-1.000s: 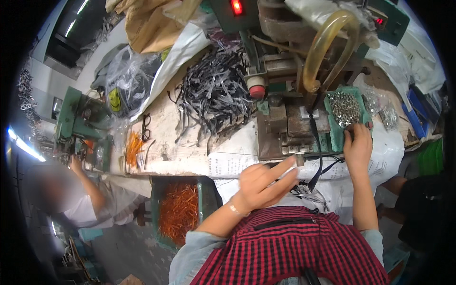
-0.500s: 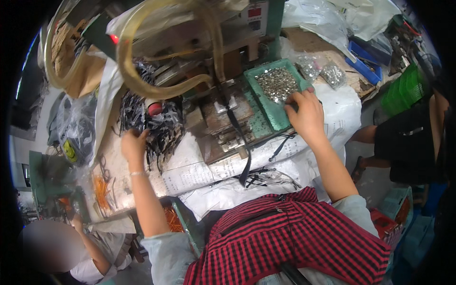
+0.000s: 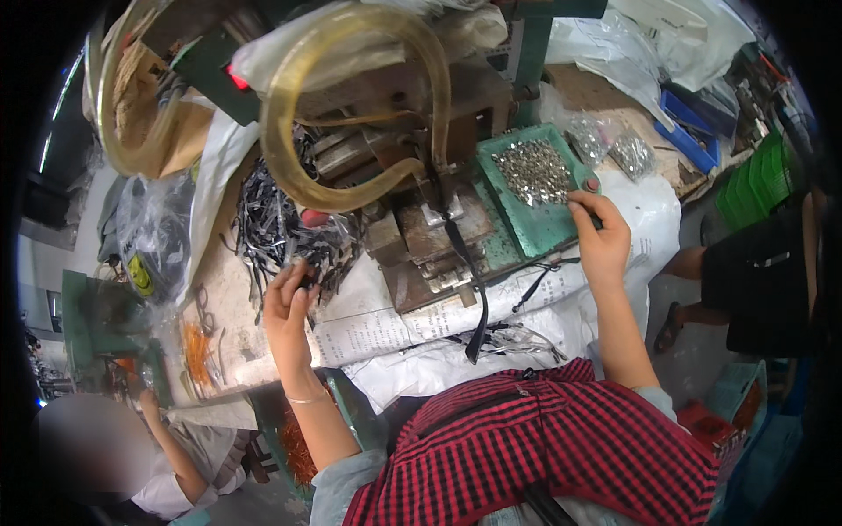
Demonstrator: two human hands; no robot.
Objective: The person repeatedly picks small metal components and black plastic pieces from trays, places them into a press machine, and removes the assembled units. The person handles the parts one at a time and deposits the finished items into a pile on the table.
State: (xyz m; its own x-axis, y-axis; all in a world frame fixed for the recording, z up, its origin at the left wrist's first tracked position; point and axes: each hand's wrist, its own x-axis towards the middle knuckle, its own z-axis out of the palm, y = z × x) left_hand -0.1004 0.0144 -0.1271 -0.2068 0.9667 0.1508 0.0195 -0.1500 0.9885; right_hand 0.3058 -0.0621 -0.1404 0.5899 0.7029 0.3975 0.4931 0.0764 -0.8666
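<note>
Since half a second ago, left hand [image 3: 289, 302] has stayed on the heap of black straps [image 3: 267, 232] at the surface's left edge, fingers pinched on one. Right hand [image 3: 601, 232], fingers curled together, sits at the green tray of metal fittings [image 3: 535, 171]. One black strap [image 3: 465, 272] hangs from the press [image 3: 430, 237]; most of the heap looks unworked.

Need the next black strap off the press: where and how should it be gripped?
Probably the free lower end of the black strap, hanging past the bench's front edge over the white sheet. Come from the near side, below the press, pinching across the flat faces: it is thin and limp, and its upper end sits under the tooling. The left hand and right hand are both elsewhere.
</note>
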